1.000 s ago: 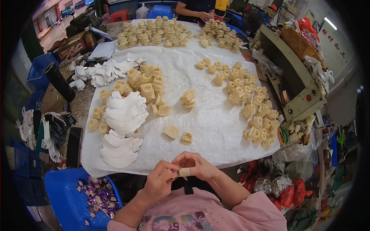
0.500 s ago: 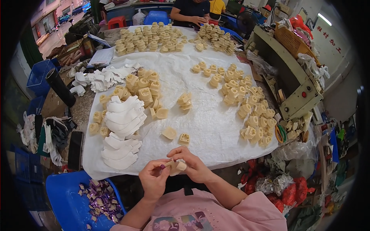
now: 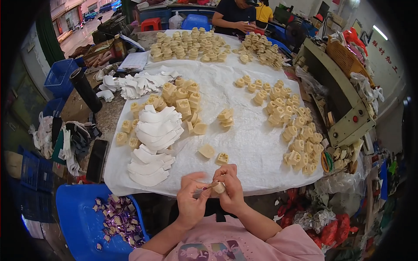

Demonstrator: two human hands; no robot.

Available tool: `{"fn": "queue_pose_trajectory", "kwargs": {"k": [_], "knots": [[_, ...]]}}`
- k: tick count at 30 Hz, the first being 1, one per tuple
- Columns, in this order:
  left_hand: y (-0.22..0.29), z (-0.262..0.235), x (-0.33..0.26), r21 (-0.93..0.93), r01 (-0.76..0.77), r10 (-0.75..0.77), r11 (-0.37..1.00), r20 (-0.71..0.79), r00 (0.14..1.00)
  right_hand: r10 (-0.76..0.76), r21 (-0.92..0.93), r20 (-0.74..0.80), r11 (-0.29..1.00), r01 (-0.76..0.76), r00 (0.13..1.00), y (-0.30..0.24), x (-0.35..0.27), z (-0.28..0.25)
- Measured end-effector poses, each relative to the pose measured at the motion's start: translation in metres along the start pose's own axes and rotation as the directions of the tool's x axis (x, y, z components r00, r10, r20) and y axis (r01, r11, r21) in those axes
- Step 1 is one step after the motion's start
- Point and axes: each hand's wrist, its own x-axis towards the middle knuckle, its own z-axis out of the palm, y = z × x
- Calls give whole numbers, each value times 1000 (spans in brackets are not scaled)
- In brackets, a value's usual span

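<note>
Above my lap, close to the table's near edge, both hands meet at a small cream moulded piece [image 3: 219, 188]. My right hand [image 3: 230, 193] grips it between thumb and fingers. At its left side my left hand [image 3: 191, 204] pinches a thin edge; some of its fingers are smeared by motion. Just beyond my hands a flat-faced cream piece [image 3: 207, 151] and a hollow one [image 3: 222, 158] lie apart on the white sheet [image 3: 248, 152]. A small stack of cream pieces [image 3: 226, 118] stands farther off. White curved, flat pieces [image 3: 149, 167] overlap at the left.
Cream pieces are heaped [image 3: 183, 98] at left and spread [image 3: 300, 143] along the right. A blue bin [image 3: 72, 209] at lower left holds purple-and-cream bits. A dark phone [image 3: 97, 161] lies by the left edge. A green machine [image 3: 344, 104] flanks the right; another person [image 3: 233, 19] works opposite.
The view has shifted, so the table sits farther right and slightly lower. My hands stay together at the cream piece; the left fingers have moved and blurred, and the piece is turned differently.
</note>
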Motion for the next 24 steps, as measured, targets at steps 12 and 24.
{"fn": "queue_pose_trajectory", "kwargs": {"k": [12, 24], "knots": [[-4, -25, 9, -17, -306, 304, 952, 185, 935, 281, 514, 399, 720, -466, 873, 6, 20, -25], [-8, -8, 2, -385, 340, -173, 858, 406, 897, -62, 121, 160, 992, 43, 985, -3, 7, -5]]}}
